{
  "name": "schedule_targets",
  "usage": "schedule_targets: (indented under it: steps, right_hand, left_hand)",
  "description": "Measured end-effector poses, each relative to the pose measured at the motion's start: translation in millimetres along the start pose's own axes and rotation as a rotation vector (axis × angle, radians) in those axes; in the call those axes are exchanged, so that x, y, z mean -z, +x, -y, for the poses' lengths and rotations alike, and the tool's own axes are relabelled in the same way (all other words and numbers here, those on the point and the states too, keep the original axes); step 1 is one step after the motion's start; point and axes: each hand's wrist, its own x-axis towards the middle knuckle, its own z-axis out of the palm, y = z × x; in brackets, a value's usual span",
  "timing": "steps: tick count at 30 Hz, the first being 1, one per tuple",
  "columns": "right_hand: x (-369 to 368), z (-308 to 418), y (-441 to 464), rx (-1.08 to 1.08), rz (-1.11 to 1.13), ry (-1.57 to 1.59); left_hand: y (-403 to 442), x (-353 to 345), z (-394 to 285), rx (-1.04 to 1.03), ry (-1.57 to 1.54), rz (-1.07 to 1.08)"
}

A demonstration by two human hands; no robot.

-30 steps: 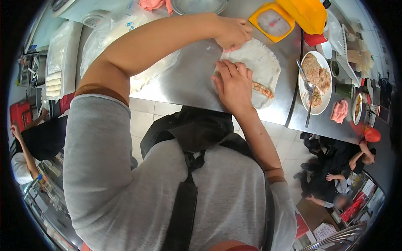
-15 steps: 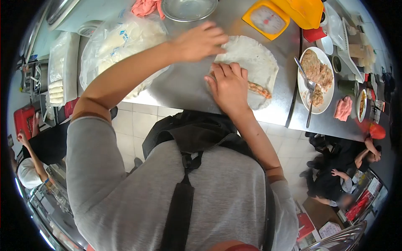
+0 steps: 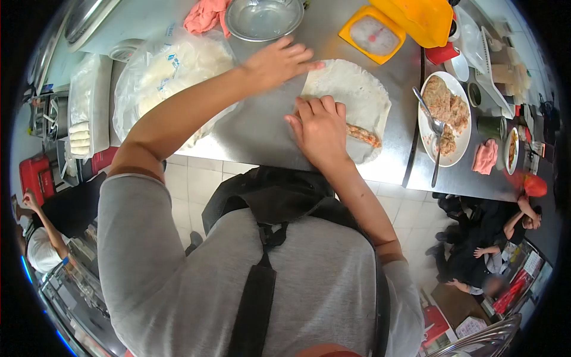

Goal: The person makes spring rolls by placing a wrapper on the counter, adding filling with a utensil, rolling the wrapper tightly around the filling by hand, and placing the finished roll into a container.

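A round, thin white dough sheet (image 3: 363, 89) lies flat on the steel counter. A strip of orange-pink minced filling (image 3: 364, 135) runs along its near part, and the strip's left end is hidden by my right hand. My right hand (image 3: 322, 128) rests palm down over the filling and the dough's near-left part, fingers slightly apart. My left hand (image 3: 281, 61) hovers by the dough's far-left edge, a little blurred, with fingers spread and nothing visible in them. Whether its fingertips touch the dough I cannot tell.
A clear bag of white dough (image 3: 178, 65) lies left, near a metal bowl (image 3: 264, 21) and pink cloth (image 3: 205, 16). On the right are a yellow scale (image 3: 372, 35) and an oval plate (image 3: 425, 128) of minced filling with spoons. Other people stand at both sides.
The whole view has shifted slightly. My left hand's fingers look a little more spread. My right hand keeps its place on the dough and filling.
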Motion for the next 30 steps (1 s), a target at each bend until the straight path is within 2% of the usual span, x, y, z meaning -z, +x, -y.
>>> schedule_targets:
  steps: [5,7,9,10,12,13,15,18,19,21,22,24,25,27,28,30]
  right_hand:
    - [2,-12,-2,-0.054,-0.010,0.039]
    - [9,-22,0,-0.079,-0.012,0.053]
    - [23,-31,-2,-0.142,-0.073,0.076]
    - [32,-34,-4,-0.174,-0.075,0.066]
    - [43,-48,-12,-0.206,-0.086,0.077]
    - [47,-54,-18,-0.240,-0.090,0.090]
    - [55,-66,-32,-0.246,-0.109,0.076]
    - [68,-75,-54,-0.293,-0.128,0.073]
    - [71,-78,-60,-0.329,-0.137,0.084]
    - [76,-83,-73,-0.366,-0.153,0.095]
    - [77,-86,-79,-0.401,-0.174,0.111]
    - [82,-88,-89,-0.465,-0.203,0.129]
    - [83,-90,-94,-0.469,-0.205,0.129]
    - [83,-98,-103,-0.490,-0.247,0.141]
    - [82,-101,-107,-0.509,-0.247,0.136]
    - [79,-107,-114,-0.524,-0.269,0.156]
  left_hand:
    - [39,16,16,0.099,0.058,-0.015]
    - [41,34,46,0.443,-0.006,-0.112]
    - [34,24,79,0.608,0.064,-0.314]
    - [22,16,90,0.607,0.067,-0.316]
    - [-3,1,101,0.550,0.148,0.201]
    - [-8,-4,96,0.549,0.150,0.199]
    - [-14,-9,89,0.588,-0.057,0.429]
    - [-4,14,101,0.662,-0.190,0.410]
    - [-8,-2,109,0.666,-0.186,0.409]
    - [-17,-47,133,0.617,-0.304,0.249]
    - [-13,-21,130,0.616,-0.298,0.246]
    - [1,63,119,0.756,-0.464,0.213]
    - [3,62,130,0.750,-0.464,0.214]
    - [9,59,160,0.783,-0.990,0.449]
    - [9,64,164,0.775,-0.985,0.448]
    - [15,75,162,0.429,-1.125,0.176]
